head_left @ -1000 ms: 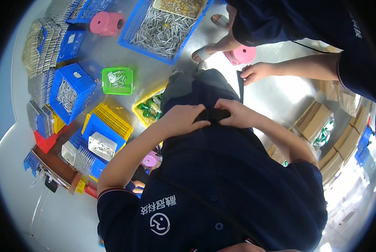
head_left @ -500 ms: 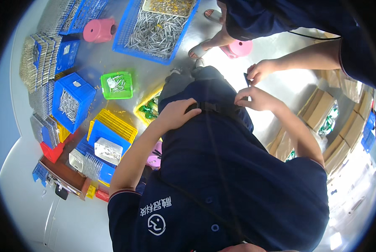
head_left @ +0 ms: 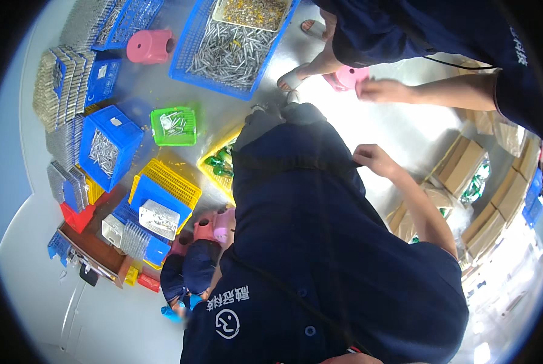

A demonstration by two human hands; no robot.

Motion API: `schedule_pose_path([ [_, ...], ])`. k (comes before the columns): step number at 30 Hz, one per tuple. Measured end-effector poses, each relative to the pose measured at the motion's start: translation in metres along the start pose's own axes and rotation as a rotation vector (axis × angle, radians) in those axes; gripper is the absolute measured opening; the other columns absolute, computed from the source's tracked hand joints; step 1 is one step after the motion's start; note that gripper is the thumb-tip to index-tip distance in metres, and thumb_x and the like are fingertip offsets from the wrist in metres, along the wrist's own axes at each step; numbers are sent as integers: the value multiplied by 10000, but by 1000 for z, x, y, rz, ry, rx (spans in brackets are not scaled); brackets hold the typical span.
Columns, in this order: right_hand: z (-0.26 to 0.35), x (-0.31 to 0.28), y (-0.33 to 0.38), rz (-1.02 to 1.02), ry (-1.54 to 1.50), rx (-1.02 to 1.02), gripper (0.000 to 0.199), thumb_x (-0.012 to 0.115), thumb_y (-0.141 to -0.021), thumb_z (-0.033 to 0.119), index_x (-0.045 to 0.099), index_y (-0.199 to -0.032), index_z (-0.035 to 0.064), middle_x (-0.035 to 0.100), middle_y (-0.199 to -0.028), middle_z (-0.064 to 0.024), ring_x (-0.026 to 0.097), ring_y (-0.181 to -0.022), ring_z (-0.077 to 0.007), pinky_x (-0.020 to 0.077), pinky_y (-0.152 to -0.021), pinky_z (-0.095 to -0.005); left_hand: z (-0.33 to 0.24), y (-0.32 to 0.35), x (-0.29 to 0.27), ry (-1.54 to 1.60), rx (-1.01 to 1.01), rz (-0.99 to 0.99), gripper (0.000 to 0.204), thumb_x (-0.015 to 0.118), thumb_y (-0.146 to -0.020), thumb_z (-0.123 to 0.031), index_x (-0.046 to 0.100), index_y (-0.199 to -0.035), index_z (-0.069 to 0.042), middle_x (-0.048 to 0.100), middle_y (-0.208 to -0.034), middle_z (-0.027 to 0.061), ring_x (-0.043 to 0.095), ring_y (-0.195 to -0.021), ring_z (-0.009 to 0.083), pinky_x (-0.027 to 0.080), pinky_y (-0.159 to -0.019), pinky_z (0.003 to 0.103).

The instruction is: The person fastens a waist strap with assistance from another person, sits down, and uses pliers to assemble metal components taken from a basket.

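Note:
A black waist belt runs across the dark navy shirt on my body. My right hand is at the belt's right end by my hip, its fingers curled and pinching at the dark edge there. The fingertips are partly hidden against the cloth. My left hand is out of sight, with its sleeve down beside my body. At the upper right a co-worker's hand is blurred, apart from mine.
Ahead stands a blue crate of metal rods. Left are a green basket, a blue bin, yellow crates and a pink stool. Cardboard boxes line the right. Another person is at lower left.
My left hand has left the belt and gone out of view. The co-worker's hand has drawn back from my right hand, which has dropped slightly and moved right.

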State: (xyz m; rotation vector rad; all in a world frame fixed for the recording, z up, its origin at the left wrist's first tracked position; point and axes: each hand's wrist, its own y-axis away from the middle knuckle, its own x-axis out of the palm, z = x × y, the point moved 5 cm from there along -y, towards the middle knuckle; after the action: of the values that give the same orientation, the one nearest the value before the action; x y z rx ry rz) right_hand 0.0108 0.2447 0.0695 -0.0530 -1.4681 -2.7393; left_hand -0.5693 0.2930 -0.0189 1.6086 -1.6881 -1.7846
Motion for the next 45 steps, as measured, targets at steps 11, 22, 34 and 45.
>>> schedule_pose_path([
  [11, 83, 49, -36, 319, 291, -175, 244, 609, -798, 223, 598, -908, 6, 600, -783, -53, 552, -762, -129, 435, -684, -259, -8, 64, 32, 74, -120, -21, 431, 509, -778, -290, 488, -1162, -96, 541, -1090, 144, 520, -1013, 277, 403, -862, 379],
  [22, 82, 51, -14, 428, 409, 37, 473, 670, -711, 240, 489, -1068, -12, 544, -1033, -137, 540, -911, -194, 454, -764, -295, -10, 67, 31, 85, -132, -33, 444, 513, -769, -295, 483, -1171, -107, 550, -1079, 141, 528, -996, 288, 409, -851, 391],
  [34, 61, 28, -9, 285, 106, -8, 239, 644, -765, 143, 533, -919, -2, 551, -836, -42, 497, -790, -125, 412, -705, -265, -7, 23, 23, 92, -114, -98, 460, 516, -760, -299, 477, -1181, -120, 559, -1068, 137, 537, -978, 301, 415, -839, 404],
  [45, 34, 14, 26, 265, 473, 77, 239, 657, -772, 199, 507, -823, 20, 522, -681, -30, 505, -647, -104, 413, -561, -259, -16, -8, 27, 135, -124, -140, 474, 520, -751, -304, 471, -1191, -131, 567, -1058, 133, 546, -962, 312, 421, -828, 415],
])
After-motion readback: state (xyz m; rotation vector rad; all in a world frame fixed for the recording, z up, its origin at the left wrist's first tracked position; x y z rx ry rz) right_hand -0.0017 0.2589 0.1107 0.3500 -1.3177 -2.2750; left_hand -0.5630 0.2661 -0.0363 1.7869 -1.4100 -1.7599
